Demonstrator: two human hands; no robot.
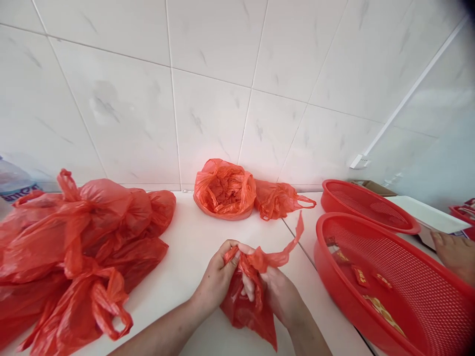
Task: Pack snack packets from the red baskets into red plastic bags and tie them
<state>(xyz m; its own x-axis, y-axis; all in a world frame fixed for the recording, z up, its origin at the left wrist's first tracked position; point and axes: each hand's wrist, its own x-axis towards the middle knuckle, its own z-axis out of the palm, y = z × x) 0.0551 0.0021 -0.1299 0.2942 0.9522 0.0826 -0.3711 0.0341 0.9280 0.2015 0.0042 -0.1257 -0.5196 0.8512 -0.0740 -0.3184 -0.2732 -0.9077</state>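
The left hand and right hand pinch the red plastic carrier bag, fingers closed, probably to gather its neck.

White tiled wall, grey-veined, pale grout lines; white strip slanting down at right to a small white box; white tabletop along its base; light soft.
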